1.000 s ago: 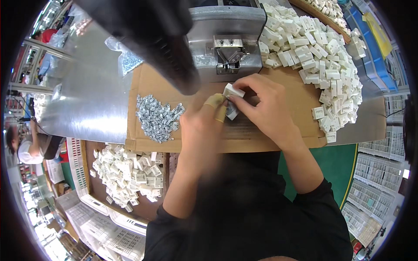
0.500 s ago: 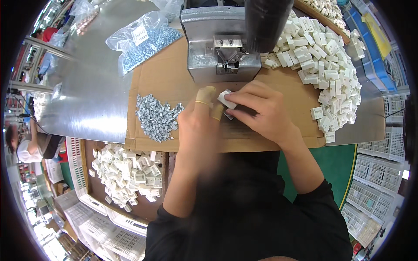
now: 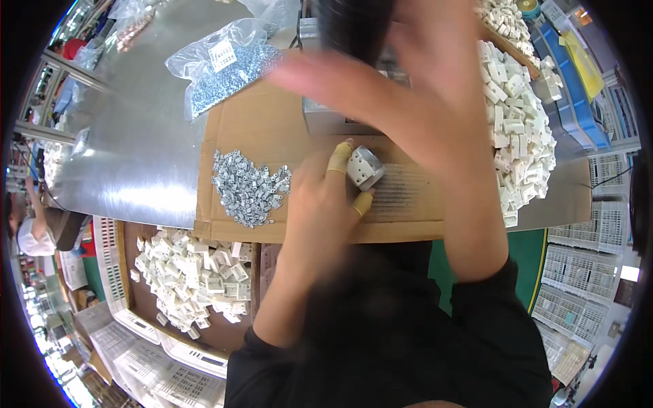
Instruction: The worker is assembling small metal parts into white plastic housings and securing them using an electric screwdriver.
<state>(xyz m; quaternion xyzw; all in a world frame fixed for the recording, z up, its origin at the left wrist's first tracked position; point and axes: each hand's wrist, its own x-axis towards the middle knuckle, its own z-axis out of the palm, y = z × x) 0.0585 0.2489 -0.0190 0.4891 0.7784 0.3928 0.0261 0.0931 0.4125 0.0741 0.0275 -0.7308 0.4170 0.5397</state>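
Observation:
My left hand (image 3: 320, 197), with yellow covers on thumb and a finger, pinches a white plastic block (image 3: 362, 170) with small holes and a grey, shiny side. It is held just above the cardboard, in front of the grey metal machine (image 3: 326, 119). My right hand (image 3: 415, 102) is raised and blurred across the machine, near its black cylinder (image 3: 354, 27). Its thumb and fingers are spread apart with nothing visible in them, and the uppermost part runs out of view. Left of my left hand lies a pile of small grey metal pieces (image 3: 248, 190).
A cardboard sheet (image 3: 238, 122) covers part of the metal table (image 3: 136, 156). White blocks are heaped at the right (image 3: 520, 136) and in a tray at lower left (image 3: 197, 279). A clear bag of small bluish metal parts (image 3: 235, 75) lies at the back; a blue crate (image 3: 575, 88) stands far right.
My right hand has let go of the white block and swung up and away over the machine. The block stays in my left hand, turned so its holed face shows.

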